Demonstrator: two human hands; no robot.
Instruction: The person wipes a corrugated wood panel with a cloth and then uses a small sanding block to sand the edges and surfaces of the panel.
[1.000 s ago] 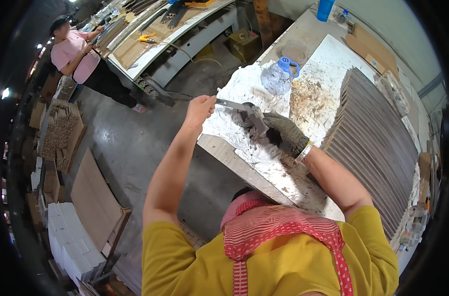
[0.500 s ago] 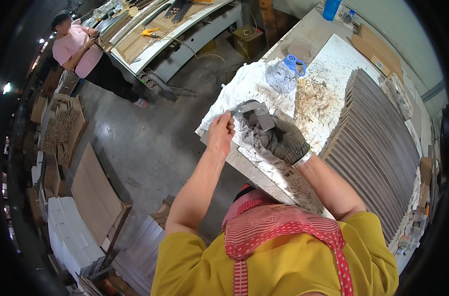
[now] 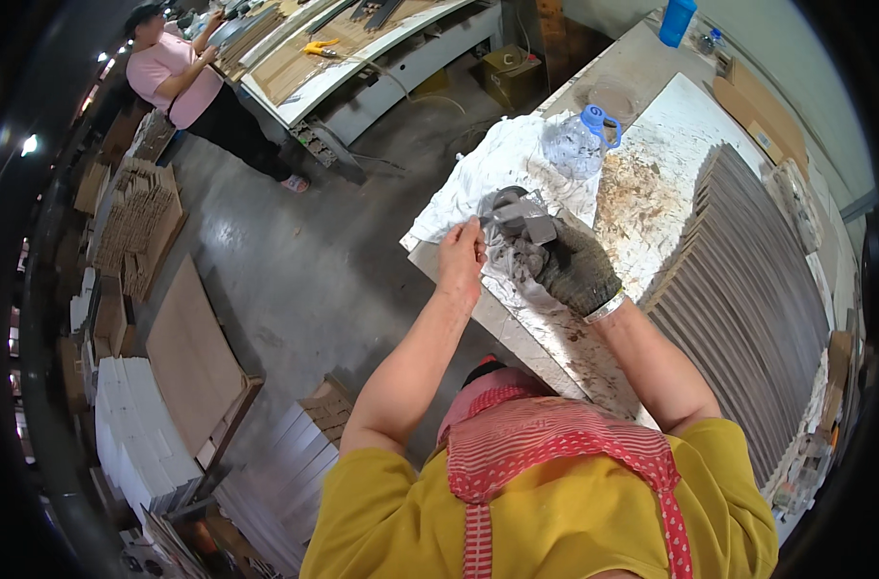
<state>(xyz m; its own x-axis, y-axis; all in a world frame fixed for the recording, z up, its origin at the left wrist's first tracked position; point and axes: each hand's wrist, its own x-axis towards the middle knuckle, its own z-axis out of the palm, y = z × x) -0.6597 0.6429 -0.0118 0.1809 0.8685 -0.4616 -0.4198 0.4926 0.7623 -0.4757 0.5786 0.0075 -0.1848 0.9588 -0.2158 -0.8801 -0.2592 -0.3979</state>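
Observation:
My right hand (image 3: 582,270), in a dark grey-brown work glove, grips a dark round tool with a grey flat plate (image 3: 541,230) on its near side. My bare left hand (image 3: 461,256) is closed at the tool's left side, thumb and finger pinched where a thin, see-through edge shows; what they hold is too small to name. Under the tool and against the glove bunches a smudged grey rag (image 3: 518,259). A crumpled white cloth (image 3: 488,166) is spread beneath at the table corner. On its far edge stands a clear plastic bottle (image 3: 574,150) with a blue looped cap.
Right of my hands, a long row of thin grey-brown strips (image 3: 739,299) covers the table (image 3: 666,116). Brown shavings (image 3: 642,188) lie between. A blue cup (image 3: 678,21) stands farther back. Across the aisle, a person in pink (image 3: 183,82) works at another bench. Stacked boards (image 3: 145,434) are at left.
The whole view has shifted slightly, so things sit farther right. Both hands keep their hold, and the tool has turned a little. The person in pink has raised a hand.

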